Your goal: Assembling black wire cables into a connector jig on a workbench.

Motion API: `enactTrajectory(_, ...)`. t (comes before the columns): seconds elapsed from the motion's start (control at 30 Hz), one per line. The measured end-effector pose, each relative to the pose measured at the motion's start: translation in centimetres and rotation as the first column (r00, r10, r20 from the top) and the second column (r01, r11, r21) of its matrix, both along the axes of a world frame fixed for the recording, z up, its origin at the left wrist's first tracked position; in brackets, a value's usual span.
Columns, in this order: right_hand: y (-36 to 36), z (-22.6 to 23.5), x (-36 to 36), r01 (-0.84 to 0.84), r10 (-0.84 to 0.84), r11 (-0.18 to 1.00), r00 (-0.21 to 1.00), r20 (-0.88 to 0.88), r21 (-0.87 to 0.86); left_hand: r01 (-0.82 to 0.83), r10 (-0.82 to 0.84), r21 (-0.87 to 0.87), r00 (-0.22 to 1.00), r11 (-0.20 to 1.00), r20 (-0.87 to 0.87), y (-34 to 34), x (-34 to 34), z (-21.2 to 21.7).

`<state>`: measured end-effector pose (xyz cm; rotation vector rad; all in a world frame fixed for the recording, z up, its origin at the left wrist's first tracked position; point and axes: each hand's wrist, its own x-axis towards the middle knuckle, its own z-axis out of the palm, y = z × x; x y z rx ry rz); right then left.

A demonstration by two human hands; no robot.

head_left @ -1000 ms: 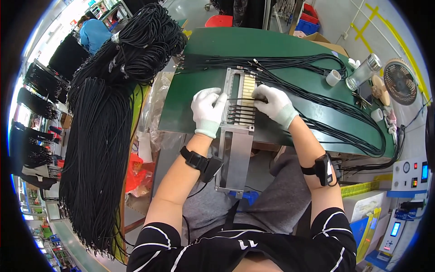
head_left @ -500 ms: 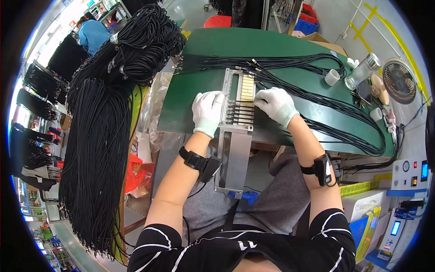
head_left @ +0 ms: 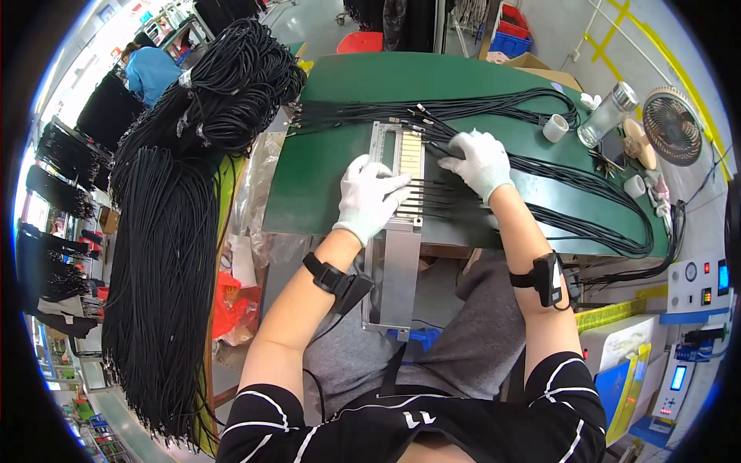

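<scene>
A metal jig (head_left: 397,278) lies across the table edge, with a cream slotted block (head_left: 411,157) on its upper part. Several short dark ends of black cables (head_left: 432,199) stick out rightward over the lower slots. My gloved left hand (head_left: 370,194) is over the jig's left side, its thumb and forefinger closed at these cables; its fingers partly hide them. Right of the block, my gloved right hand (head_left: 480,163) hovers above the table, smeared by motion, thumb and fingers apart and nothing visible between them. Other cable ends (head_left: 423,116) lie just beyond the jig.
Long black cables (head_left: 587,181) loop over the green table (head_left: 355,77). A large cable bundle (head_left: 166,285) hangs at left. Toward the right stand a white cup (head_left: 555,128), a glass bottle (head_left: 610,116) and a fan (head_left: 671,126). A person in blue (head_left: 152,72) is far off.
My right hand has moved away from the block, up and to the right, and opened. My left hand has shifted right over the jig, and the cable ends in the slots now reach farther right.
</scene>
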<state>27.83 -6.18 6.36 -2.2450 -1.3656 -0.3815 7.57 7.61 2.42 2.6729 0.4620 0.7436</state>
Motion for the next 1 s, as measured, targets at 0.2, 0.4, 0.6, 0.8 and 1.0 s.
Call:
enactTrajectory(0.2, -1.0, -0.6, 1.5, -0.122, 0.11, 0.988, 0.987, -0.12, -0.098, 0.004, -0.003, -0.032, 0.999, 0.999, 0.043, -1.3, -0.6, 0.1)
enactTrajectory(0.4, -1.0, -0.1, -1.3, -0.478, 0.491, 0.87, 0.86, -0.139, 0.123, 0.005, 0.069, -0.273, 0.963, 0.962, 0.262, -0.2, -0.5, 0.2)
enactTrajectory(0.6, 0.5, -0.2, -5.9, -0.482, 0.491, 0.863, 0.871, -0.027, 0.149, 0.082, -0.004, -0.205, 0.934, 0.975, 0.356, -0.3, -0.2, 0.7)
enactTrajectory(0.8, -0.2, 0.4, -4.2, -0.498, 0.531, 0.847, 0.808, -0.255, 0.185, 0.074, 0.099, -0.353, 0.887, 0.933, 0.45, -0.3, -0.4, 0.3)
enactTrajectory(1.0, -1.1, -0.2, -2.2, -0.36, 0.37, 0.928, 0.848, -0.38, 0.099, -0.125, 0.152, -0.102, 0.935, 0.987, 0.321, 1.3, -1.5, 0.6)
